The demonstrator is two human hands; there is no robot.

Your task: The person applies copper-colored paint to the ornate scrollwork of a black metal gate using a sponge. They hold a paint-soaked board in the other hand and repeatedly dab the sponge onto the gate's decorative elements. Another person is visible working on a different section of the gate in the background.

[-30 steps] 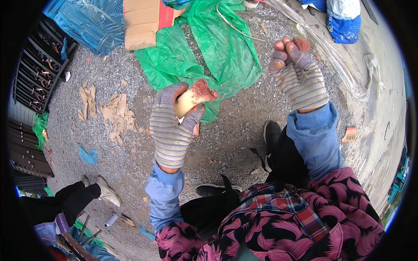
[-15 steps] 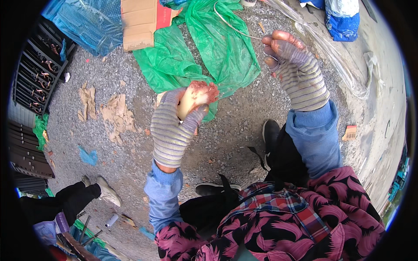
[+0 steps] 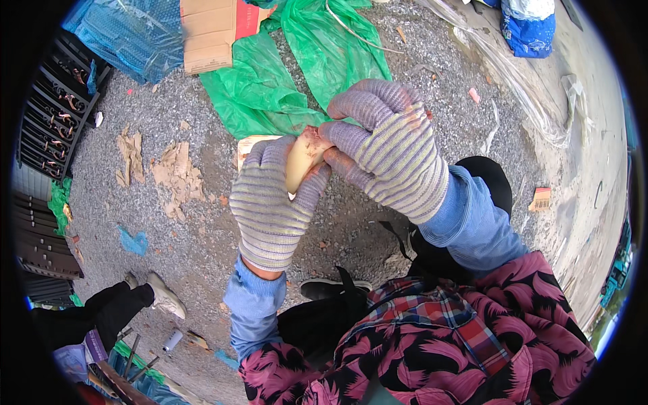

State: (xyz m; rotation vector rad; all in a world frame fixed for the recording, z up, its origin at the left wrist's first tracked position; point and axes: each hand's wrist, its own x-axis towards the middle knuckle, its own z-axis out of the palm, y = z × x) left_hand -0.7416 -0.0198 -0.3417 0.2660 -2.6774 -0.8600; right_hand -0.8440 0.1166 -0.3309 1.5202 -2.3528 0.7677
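Observation:
My left hand (image 3: 268,212), in a striped knit glove, grips a pale cream, rounded piece (image 3: 304,164) with a reddish, smeared end. What kind of thing it is, I cannot tell. Its lower end comes to a narrow tip between my left thumb and fingers. My right hand (image 3: 391,148), gloved the same way, is closed at the reddish end, thumb and fingertips pressed against it. The right fingers partly cover that end. Past my left fingers a light tan piece (image 3: 251,150) lies on the ground.
Green plastic sheeting (image 3: 253,91) spreads ahead of my hands, beside a cardboard box (image 3: 208,37) and blue bubble wrap (image 3: 131,40). Torn brown paper (image 3: 177,177) lies to the left. Clear plastic film (image 3: 526,111) trails at the right. A person's shoe (image 3: 166,297) shows lower left.
My right hand has come down and left from the far right and closed on the reddish end. It no longer touches the thin pale strand. The left hand keeps its grip.

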